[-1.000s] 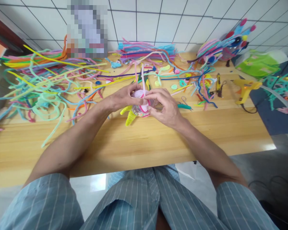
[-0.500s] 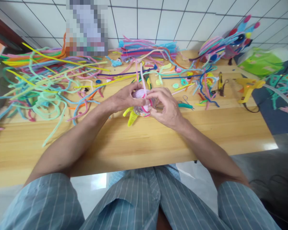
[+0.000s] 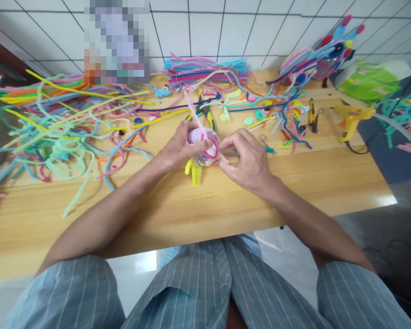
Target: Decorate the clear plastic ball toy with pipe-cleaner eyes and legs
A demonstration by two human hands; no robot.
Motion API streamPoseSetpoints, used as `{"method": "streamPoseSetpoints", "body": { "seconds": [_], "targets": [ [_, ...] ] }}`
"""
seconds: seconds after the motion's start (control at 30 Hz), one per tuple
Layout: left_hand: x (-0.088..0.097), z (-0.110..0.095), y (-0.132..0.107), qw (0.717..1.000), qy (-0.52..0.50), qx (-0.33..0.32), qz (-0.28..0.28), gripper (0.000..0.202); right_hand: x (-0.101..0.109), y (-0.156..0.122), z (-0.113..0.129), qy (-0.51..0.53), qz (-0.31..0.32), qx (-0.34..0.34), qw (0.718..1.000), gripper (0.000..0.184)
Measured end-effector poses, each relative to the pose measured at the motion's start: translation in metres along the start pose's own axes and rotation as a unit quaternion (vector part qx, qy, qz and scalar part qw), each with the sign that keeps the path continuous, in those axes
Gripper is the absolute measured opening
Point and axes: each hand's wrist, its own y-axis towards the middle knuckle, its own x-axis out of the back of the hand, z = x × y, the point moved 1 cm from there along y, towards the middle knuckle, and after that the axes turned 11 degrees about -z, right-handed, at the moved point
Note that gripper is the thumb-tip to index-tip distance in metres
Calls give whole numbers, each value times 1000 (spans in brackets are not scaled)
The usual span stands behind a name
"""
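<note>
A small craft figure sits in front of me: a clear rounded body, wound with lilac pipe cleaner at the top, with a dark pink ring round a pale oval on its side. Yellow pipe-cleaner pieces stick out beneath it. My left hand is closed round its left side, thumb across the front. From the top a pale pink pipe cleaner rises and leans left. My right hand is bent in a pinch at the figure's right edge; anything between those fingertips is too small to make out.
Loose pipe cleaners tangle across the left side. A bundle of pipe cleaners lies by the tiled wall. Pliers are just behind the figure. At right are a yellow glue gun, a utility knife and a green bag.
My right hand has drawn back to the right from the front of the figure. The pale pink pipe cleaner now leans left, and the pink ring shows more fully.
</note>
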Motion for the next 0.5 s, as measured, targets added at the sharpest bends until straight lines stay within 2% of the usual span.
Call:
{"method": "streamPoseSetpoints", "body": {
  "seconds": [0.17, 0.3, 0.5],
  "targets": [
    [-7, -1, -6, 999, 24, -3, -33, 57, -5, -11, 5, -36, 2, -28, 999, 8],
    [-10, 3, -8, 999, 29, -4, -44, 60, -10, -15, 7, -63, -9, -6, 998, 5],
    [-10, 5, -8, 998, 40, -14, -48, 58, -12, -17, 5, -127, 9, 20, 992, 12]
  ]
}}
